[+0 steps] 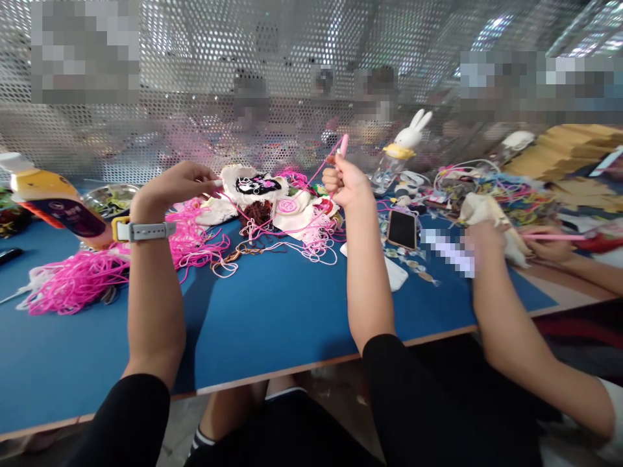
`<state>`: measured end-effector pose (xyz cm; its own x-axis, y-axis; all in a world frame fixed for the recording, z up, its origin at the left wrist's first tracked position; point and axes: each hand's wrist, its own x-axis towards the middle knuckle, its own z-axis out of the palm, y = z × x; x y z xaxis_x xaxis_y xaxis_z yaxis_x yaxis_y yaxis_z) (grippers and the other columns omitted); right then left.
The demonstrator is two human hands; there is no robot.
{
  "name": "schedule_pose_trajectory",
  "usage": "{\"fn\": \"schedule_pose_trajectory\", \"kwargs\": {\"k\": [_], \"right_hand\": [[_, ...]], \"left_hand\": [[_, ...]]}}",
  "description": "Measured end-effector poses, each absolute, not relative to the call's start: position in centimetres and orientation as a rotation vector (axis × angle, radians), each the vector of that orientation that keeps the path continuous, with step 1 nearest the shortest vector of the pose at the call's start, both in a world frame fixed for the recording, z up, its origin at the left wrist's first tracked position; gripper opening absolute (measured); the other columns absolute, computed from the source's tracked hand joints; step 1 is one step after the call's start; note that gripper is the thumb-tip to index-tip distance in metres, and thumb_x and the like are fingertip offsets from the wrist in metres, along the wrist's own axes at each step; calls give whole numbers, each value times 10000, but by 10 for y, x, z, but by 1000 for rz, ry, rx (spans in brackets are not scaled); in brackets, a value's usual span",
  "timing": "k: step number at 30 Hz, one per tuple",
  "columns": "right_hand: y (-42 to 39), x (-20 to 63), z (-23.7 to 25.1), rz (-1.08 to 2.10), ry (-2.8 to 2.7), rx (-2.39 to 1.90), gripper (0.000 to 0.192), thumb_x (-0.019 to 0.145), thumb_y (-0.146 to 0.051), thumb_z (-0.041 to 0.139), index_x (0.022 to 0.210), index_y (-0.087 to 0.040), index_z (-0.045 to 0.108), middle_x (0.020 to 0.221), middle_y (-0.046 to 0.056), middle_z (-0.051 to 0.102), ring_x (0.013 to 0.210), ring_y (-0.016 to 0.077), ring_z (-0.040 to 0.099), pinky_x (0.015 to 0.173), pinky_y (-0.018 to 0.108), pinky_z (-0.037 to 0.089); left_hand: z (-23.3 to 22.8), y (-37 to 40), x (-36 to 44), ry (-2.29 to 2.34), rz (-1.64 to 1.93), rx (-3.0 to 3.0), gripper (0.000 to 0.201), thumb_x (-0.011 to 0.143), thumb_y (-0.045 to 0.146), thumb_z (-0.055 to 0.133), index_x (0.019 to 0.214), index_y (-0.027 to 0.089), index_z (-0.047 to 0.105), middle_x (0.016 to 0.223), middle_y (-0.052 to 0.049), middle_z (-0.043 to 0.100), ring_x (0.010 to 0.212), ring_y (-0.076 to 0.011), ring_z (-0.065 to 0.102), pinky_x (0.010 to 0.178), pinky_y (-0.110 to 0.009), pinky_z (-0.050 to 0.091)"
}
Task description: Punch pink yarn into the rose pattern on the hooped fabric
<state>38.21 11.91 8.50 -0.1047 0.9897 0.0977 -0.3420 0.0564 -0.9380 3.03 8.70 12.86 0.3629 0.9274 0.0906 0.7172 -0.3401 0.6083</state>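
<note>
Right hand (342, 181) is closed in a fist around a pink punch-needle tool (342, 145), whose tip points up above the knuckles; a pink yarn strand (318, 174) runs from the tool down to the pile of work in the middle of the table (272, 311), toward its far edge. Left hand (181, 183), with a grey watch (141, 230) on its wrist, reaches forward with fingers loosely curled and its fingertips touching the edge of a cream cloth piece (253, 185) that bears a black and pink embroidered figure. Whether those fingers pinch the cloth or only rest on it cannot be told. Just beside that cloth lies a second cream piece with a pink spiral (288, 206), on top of tangled pale yarn.

A heap of bright pink yarn (82, 279) spreads along the left side of the blue table, near a yellow and orange bottle (53, 198) lying tilted at the left edge. A dark phone (402, 229) lies flat to the right of the right forearm. Behind it stands a clear bottle with a white rabbit top (407, 146). At the right edge a co-worker's hands (487, 237) hold a cream cloth and a pink tool.
</note>
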Motion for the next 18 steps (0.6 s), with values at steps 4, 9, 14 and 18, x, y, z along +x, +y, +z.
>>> {"fn": "schedule_pose_trajectory", "kwargs": {"k": [4,9,14,18], "right_hand": [[114,379,88,1317,-1083,-914,313,954,-473,513,789,-230,405,474,-113,147,399,56,112,390,210,112],[111,371,90,1332,-1064,-931,281,983,-426,465,790,-230,406,477,-114,138,406,64,92,388,208,124],[113,376,88,1341,-1097,-909,296,955,-459,517,804,-230,405,471,-119,145,394,51,99,389,215,108],[115,383,86,1363,-1064,-857,323,931,-478,553,805,-226,396,464,-121,155,382,39,124,384,207,108]], "left_hand": [[132,82,17,1404,625,2084,377,791,451,648,963,116,678,952,-93,740,865,-152,655,788,-275,495],[136,76,7,1420,690,2103,377,771,404,681,1053,154,670,925,-63,734,839,-140,649,754,-260,483],[141,71,1,1591,608,2175,411,763,468,667,1016,145,697,912,-64,740,796,-129,609,710,-240,439],[145,64,-4,1717,667,2145,376,805,456,627,970,128,708,873,-58,736,752,-116,597,702,-224,435]]}}
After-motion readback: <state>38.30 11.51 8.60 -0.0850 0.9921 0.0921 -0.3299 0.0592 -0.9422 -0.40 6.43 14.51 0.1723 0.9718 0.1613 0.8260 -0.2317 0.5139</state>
